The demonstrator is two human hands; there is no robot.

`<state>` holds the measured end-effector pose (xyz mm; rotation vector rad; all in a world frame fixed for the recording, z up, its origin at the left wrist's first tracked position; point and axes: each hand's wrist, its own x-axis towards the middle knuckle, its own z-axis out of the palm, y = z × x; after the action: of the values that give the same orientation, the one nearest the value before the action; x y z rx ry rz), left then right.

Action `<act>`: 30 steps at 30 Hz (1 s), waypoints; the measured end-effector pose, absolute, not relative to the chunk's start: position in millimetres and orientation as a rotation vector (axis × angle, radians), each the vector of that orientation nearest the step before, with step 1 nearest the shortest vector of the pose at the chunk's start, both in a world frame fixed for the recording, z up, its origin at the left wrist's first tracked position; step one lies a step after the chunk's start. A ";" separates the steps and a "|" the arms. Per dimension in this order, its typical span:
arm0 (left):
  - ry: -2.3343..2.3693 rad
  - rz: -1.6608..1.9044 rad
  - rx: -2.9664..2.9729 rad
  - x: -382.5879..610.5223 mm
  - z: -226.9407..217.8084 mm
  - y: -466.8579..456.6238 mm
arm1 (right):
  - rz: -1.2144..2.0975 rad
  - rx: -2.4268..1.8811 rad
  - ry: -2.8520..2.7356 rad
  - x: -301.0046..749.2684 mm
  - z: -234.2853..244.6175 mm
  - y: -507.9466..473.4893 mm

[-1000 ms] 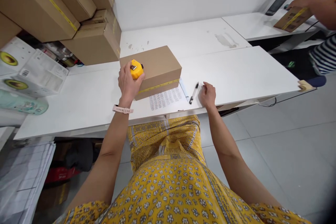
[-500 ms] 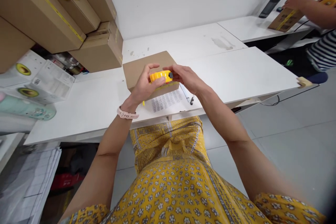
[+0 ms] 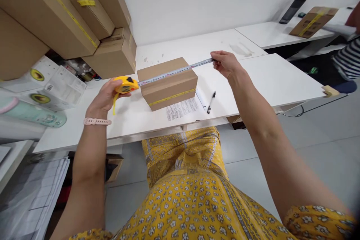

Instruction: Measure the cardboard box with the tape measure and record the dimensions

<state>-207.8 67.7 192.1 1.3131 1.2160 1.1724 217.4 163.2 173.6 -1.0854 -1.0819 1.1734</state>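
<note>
My left hand (image 3: 105, 95) is closed around a yellow tape measure (image 3: 125, 84), held just left of a small brown cardboard box (image 3: 168, 84) with a yellow strip on its front. The tape blade (image 3: 174, 71) stretches across the box's top to my right hand (image 3: 226, 63), which pinches its end above the table to the right of the box. The box rests on the white table (image 3: 267, 78), partly over a printed sheet of paper (image 3: 182, 108). A black pen (image 3: 211, 101) lies beside the sheet.
Stacked cardboard boxes (image 3: 70, 22) and white product cartons (image 3: 53, 86) crowd the table's left end, with a teal bottle (image 3: 33, 114). At the far right another person in a striped sleeve (image 3: 347, 58) stands by a second table with a taped box (image 3: 313, 20).
My hands, together at the tape measure half a second ago, have spread apart. The left carried the case leftwards and the right drew the blade out across the box.
</note>
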 end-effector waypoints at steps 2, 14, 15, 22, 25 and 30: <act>1.300 1.148 1.250 -245.3 192.6 72.7 | 1.135 -1.197 -0.946 238.3 163.9 181.2; 1.440 1.005 1.130 -309.1 177.0 80.4 | 1.140 -1.339 -0.957 189.7 133.2 211.4; 1.424 0.996 1.144 -304.7 176.5 81.8 | 1.135 -1.332 -0.985 182.3 133.0 214.1; 1.312 0.970 1.237 -265.1 175.2 93.5 | 1.012 -1.384 -1.190 140.9 130.1 227.8; 1.284 0.973 1.252 -253.3 174.1 100.8 | 0.943 -1.437 -1.254 134.3 128.3 228.5; 1.270 0.975 1.243 -247.6 173.9 106.6 | 1.007 -1.460 -1.304 143.8 118.8 217.3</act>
<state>-247.6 106.6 173.9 1.2434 1.2698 0.9747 143.8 217.3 118.8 -1.4600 -1.3038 1.0072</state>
